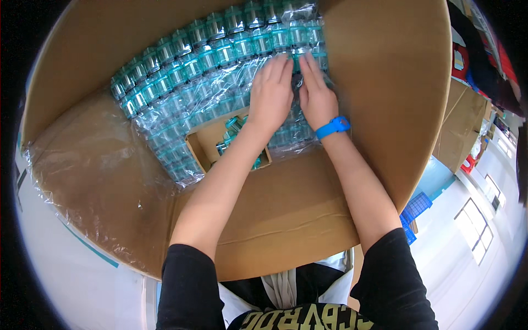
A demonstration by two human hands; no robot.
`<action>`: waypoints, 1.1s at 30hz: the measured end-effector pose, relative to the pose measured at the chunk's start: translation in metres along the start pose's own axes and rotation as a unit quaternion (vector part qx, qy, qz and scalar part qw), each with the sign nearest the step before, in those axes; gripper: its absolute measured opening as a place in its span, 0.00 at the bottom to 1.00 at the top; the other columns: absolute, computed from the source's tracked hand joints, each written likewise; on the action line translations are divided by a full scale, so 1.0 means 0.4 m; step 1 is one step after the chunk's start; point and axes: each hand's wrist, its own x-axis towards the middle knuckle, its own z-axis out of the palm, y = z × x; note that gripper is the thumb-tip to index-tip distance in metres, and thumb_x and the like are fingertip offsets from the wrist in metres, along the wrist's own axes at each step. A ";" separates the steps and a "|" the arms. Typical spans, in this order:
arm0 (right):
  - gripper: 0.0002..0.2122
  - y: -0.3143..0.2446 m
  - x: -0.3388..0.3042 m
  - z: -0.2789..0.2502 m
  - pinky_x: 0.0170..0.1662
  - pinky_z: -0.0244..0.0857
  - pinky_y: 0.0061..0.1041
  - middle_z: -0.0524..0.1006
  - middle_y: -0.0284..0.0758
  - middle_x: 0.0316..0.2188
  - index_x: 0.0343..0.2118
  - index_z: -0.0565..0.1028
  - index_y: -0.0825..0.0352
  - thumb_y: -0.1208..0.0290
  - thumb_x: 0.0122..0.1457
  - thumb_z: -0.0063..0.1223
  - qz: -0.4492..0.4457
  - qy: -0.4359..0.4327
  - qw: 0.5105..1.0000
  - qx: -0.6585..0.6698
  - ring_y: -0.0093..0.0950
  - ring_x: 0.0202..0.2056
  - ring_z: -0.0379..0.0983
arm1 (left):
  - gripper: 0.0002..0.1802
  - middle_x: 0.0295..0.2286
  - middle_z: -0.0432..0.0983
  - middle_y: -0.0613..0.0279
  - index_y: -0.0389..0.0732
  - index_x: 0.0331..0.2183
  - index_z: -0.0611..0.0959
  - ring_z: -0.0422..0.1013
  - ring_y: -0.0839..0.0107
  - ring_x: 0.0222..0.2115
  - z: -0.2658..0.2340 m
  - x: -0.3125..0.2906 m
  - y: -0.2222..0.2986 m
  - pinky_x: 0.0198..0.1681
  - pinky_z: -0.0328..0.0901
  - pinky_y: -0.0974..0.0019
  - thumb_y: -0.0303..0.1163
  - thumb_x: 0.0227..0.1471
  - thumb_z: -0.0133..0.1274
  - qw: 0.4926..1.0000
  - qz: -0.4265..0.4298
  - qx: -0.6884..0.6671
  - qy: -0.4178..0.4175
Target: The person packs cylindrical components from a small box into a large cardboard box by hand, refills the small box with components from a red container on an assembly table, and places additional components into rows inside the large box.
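Inside the large cardboard box (pixel 396 82), rows of teal and clear containers (pixel 225 52) are partly covered by plastic film (pixel 192 104). A small open carton (pixel 206 140) is set toward the box's near wall, partly hidden by the left forearm. Toward the box's far right corner, the left hand (pixel 272 91) and right hand (pixel 319 99) are held side by side, fingers extended; whether anything is gripped cannot be told

In the big box (pixel 280 220), uncovered jars (pixel 235 22) run in rows along the far side; plastic film (pixel 201 96) lies over the nearer rows. Your left hand (pixel 271 91) and right hand (pixel 319 103) are side by side toward the right wall (pixel 390 82), with the small box (pixel 207 144) nearer you, partly beneath your left forearm (pixel 217 190). Crates (pixel 416 207) sit outside, to your right.
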 end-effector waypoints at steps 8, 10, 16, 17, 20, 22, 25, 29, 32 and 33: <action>0.31 -0.051 -0.006 -0.058 0.46 0.69 0.39 0.49 0.48 0.64 0.61 0.55 0.68 0.82 0.51 0.45 0.005 0.078 0.996 -0.051 0.51 0.52 0.65 | 0.34 0.59 0.57 0.56 0.38 0.55 0.67 0.50 0.61 0.62 0.018 -0.027 0.015 0.63 0.49 0.54 0.22 0.43 0.51 0.993 0.059 0.062 -0.084; 0.31 -0.052 -0.006 -0.064 0.46 0.69 0.40 0.47 0.48 0.65 0.61 0.55 0.68 0.82 0.52 0.44 0.002 0.088 0.994 -0.060 0.52 0.52 0.65 | 0.33 0.59 0.57 0.56 0.38 0.56 0.66 0.51 0.60 0.62 0.022 -0.029 0.024 0.62 0.49 0.54 0.22 0.44 0.50 0.992 0.051 0.085 -0.083; 0.15 -0.030 0.051 -0.066 0.39 0.69 0.44 0.73 0.47 0.43 0.47 0.71 0.66 0.78 0.55 0.49 0.058 0.078 0.994 -0.058 0.50 0.39 0.72 | 0.29 0.56 0.60 0.56 0.38 0.53 0.68 0.54 0.60 0.60 0.036 -0.021 0.048 0.61 0.49 0.51 0.24 0.47 0.47 0.988 0.046 0.126 -0.071; 0.07 -0.021 0.064 -0.069 0.37 0.69 0.43 0.75 0.45 0.34 0.37 0.75 0.66 0.78 0.55 0.49 0.033 0.133 0.989 -0.058 0.49 0.35 0.72 | 0.28 0.56 0.61 0.57 0.39 0.54 0.68 0.55 0.61 0.59 0.040 -0.015 0.053 0.62 0.48 0.50 0.24 0.48 0.46 0.987 0.048 0.135 -0.068; 0.06 -0.035 0.072 -0.092 0.37 0.69 0.41 0.75 0.46 0.34 0.35 0.75 0.67 0.78 0.54 0.50 0.065 0.165 0.983 -0.049 0.48 0.35 0.73 | 0.31 0.56 0.61 0.57 0.38 0.54 0.67 0.54 0.61 0.60 0.034 -0.012 0.056 0.62 0.47 0.50 0.24 0.45 0.49 0.983 0.042 0.162 -0.078; 0.07 -0.056 0.070 -0.092 0.36 0.69 0.40 0.75 0.44 0.35 0.36 0.75 0.67 0.79 0.54 0.50 0.049 0.164 0.984 -0.048 0.48 0.35 0.72 | 0.33 0.57 0.58 0.56 0.37 0.55 0.68 0.53 0.60 0.61 0.015 -0.016 0.054 0.62 0.47 0.50 0.26 0.44 0.52 0.982 0.034 0.152 -0.103; 0.08 -0.158 0.048 -0.099 0.35 0.69 0.38 0.74 0.40 0.37 0.36 0.73 0.66 0.77 0.53 0.51 0.003 0.179 0.984 0.020 0.45 0.35 0.72 | 0.37 0.59 0.56 0.52 0.34 0.55 0.69 0.49 0.58 0.62 -0.028 -0.021 0.035 0.63 0.47 0.50 0.27 0.39 0.57 0.995 0.006 -0.056 -0.085; 0.07 -0.185 -0.017 -0.040 0.33 0.69 0.34 0.74 0.38 0.30 0.32 0.74 0.66 0.76 0.48 0.55 -0.186 0.058 0.981 0.015 0.38 0.31 0.71 | 0.15 0.44 0.72 0.50 0.33 0.38 0.78 0.68 0.50 0.45 -0.152 -0.106 0.002 0.48 0.63 0.54 0.20 0.43 0.51 0.992 -0.042 -0.054 0.110; 0.11 -0.215 -0.085 0.029 0.35 0.69 0.33 0.75 0.37 0.31 0.33 0.75 0.67 0.79 0.44 0.56 -0.251 -0.079 0.963 0.062 0.36 0.32 0.71 | 0.10 0.32 0.74 0.51 0.34 0.33 0.79 0.70 0.53 0.36 -0.246 -0.247 -0.042 0.40 0.64 0.57 0.18 0.45 0.48 0.960 -0.235 -0.125 0.086; 0.13 -0.219 -0.110 0.050 0.37 0.69 0.34 0.76 0.37 0.34 0.35 0.76 0.67 0.81 0.42 0.57 -0.264 -0.116 0.955 0.069 0.37 0.34 0.71 | 0.10 0.32 0.74 0.51 0.33 0.33 0.79 0.70 0.53 0.36 -0.258 -0.287 -0.046 0.40 0.64 0.57 0.18 0.45 0.49 0.933 -0.306 -0.174 0.075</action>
